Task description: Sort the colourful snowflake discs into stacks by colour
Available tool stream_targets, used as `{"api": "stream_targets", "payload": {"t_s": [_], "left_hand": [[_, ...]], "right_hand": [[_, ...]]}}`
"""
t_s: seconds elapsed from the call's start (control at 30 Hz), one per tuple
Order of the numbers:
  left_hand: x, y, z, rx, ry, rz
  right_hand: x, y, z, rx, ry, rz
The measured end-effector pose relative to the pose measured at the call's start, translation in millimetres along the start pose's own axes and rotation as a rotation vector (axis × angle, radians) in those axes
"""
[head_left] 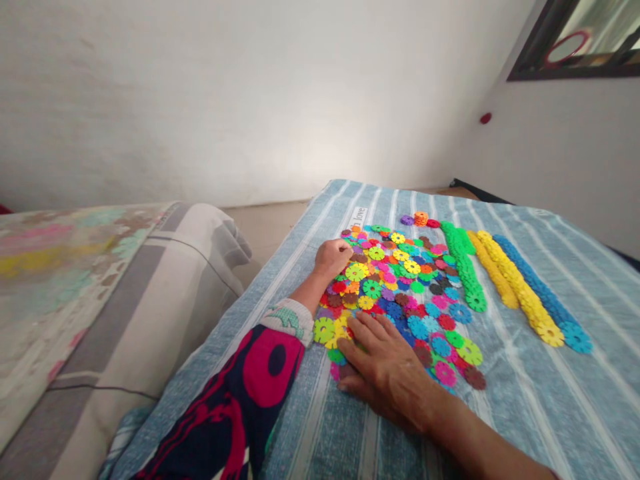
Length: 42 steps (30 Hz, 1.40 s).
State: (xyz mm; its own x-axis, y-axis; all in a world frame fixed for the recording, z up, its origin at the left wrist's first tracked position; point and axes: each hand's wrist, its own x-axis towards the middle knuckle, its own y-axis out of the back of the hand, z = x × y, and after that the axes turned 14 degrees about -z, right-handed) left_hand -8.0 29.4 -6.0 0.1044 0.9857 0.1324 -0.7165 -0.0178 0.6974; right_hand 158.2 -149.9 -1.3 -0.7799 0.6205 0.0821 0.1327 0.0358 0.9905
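A pile of small coloured plastic flower discs [400, 287] lies spread on a blue striped cloth [525, 400]. My left hand [333, 257] rests at the pile's far left edge, fingers curled into a fist; what they hold, if anything, is hidden. My right hand [387, 363] lies flat on the near edge of the pile, fingers stretched over several discs. To the right lie joined rows of discs: a green row [465, 267], two yellow rows [515, 287] and a blue row [545, 297].
A grey and patterned cushion [125, 320] lies to the left of the cloth. Bare floor [265, 227] and a white wall [250, 100] are beyond. A few loose discs [420, 219] sit at the pile's far side. A dark window frame [575, 47] is at top right.
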Motion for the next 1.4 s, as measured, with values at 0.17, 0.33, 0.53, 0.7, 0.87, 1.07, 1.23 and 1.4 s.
{"api": "stream_targets", "payload": {"t_s": [0.17, 0.33, 0.53, 0.7, 0.87, 1.07, 1.23, 1.4], "left_hand": [[0, -0.1, 0, -0.002, 0.011, -0.006], [0, 0.1, 0, -0.008, 0.014, -0.007], [0, -0.5, 0, 0.001, 0.011, -0.007], [0, 0.1, 0, 0.0, 0.004, -0.005], [2, -0.4, -2, -0.003, -0.003, -0.006], [2, -0.4, -2, -0.011, 0.008, -0.005], [1, 0.3, -1, 0.007, 0.017, 0.007], [5, 2.6, -3, 0.024, -0.006, -0.002]], "right_hand": [[-3, -1, 3, -0.026, -0.075, 0.033], [-7, -1, 7, -0.033, -0.102, 0.116], [-2, 1, 12, 0.023, -0.094, 0.177], [19, 7, 12, 0.001, -0.178, 0.117], [27, 4, 10, 0.03, -0.252, 0.053], [20, -4, 22, 0.229, -0.213, 0.15], [19, -1, 27, 0.446, -0.129, 0.185], [10, 29, 31, 0.655, -0.148, 0.165]]}}
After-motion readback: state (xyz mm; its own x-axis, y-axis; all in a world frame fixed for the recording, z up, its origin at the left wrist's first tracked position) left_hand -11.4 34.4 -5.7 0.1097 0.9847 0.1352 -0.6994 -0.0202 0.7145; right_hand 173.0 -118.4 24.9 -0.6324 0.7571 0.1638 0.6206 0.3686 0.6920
